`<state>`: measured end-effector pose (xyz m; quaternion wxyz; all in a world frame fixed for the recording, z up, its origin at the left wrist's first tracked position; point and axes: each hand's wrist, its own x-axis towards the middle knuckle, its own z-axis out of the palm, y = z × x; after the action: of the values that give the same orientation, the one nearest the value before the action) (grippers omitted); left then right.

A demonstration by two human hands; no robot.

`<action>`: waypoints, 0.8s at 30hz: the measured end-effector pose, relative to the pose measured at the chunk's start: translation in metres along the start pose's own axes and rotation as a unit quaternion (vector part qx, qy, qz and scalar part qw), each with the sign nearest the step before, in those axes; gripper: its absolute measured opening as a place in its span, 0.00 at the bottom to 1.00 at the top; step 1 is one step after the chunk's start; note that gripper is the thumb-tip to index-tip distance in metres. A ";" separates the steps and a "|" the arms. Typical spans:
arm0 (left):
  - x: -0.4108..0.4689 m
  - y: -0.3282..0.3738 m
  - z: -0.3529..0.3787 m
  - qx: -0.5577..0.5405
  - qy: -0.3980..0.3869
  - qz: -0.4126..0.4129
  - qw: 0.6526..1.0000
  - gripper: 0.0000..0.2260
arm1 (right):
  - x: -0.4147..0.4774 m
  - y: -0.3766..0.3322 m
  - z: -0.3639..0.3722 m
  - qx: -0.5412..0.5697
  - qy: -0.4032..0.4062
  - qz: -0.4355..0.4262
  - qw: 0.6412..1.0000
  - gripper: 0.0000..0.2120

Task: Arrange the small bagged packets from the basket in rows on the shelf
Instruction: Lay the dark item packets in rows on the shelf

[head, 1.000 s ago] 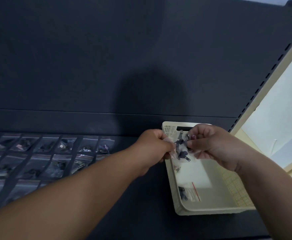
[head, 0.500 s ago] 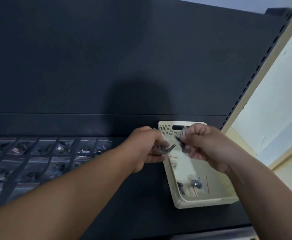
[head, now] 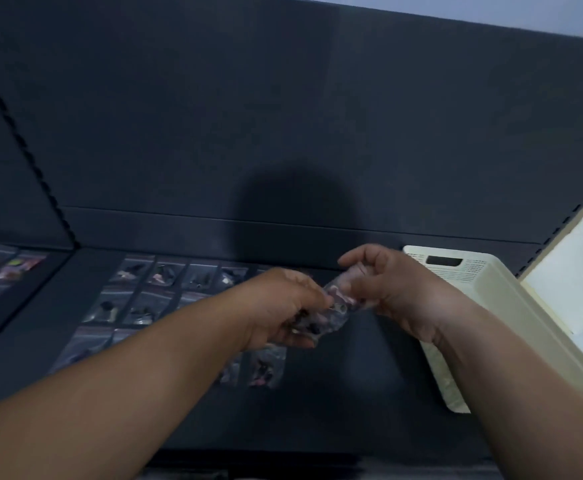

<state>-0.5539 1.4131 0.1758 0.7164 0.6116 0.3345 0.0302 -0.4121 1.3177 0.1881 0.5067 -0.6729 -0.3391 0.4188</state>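
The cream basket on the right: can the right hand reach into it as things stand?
Probably yes: the basket lies right beside the right hand, nothing between them, though it and the left hand are gripping clear packets.

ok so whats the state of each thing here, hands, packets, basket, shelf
left hand: grips a small bunch of clear packets
right hand: pinches the other end of that bunch
held packets: off the shelf, between both hands, blurred
laid packets: flat in rows, left of the hands
basket: on the shelf at right, inside hidden
shelf: partly covered by the rows
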 end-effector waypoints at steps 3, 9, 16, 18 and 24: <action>-0.006 -0.009 -0.017 -0.031 0.032 0.002 0.999 0.08 | 0.010 0.000 0.024 0.147 0.085 -0.001 0.985 0.07; -0.011 -0.019 -0.037 -0.124 0.093 0.024 0.988 0.07 | 0.009 0.023 0.061 0.184 -0.006 0.055 0.981 0.02; -0.009 -0.027 -0.039 -0.102 0.095 0.006 0.990 0.07 | 0.016 0.027 0.067 0.130 -0.003 0.044 0.991 0.09; -0.008 -0.030 -0.038 -0.098 0.092 -0.002 0.991 0.07 | 0.015 0.033 0.062 0.118 0.006 0.067 0.991 0.09; -0.008 -0.042 -0.049 -0.055 0.113 -0.008 0.992 0.02 | -0.004 0.060 0.037 0.007 0.053 0.105 0.993 0.09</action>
<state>-0.6007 1.4414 0.1402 0.7065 0.5613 0.4161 0.1120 -0.4452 1.3135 0.1257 0.4817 -0.7225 -0.2364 0.4359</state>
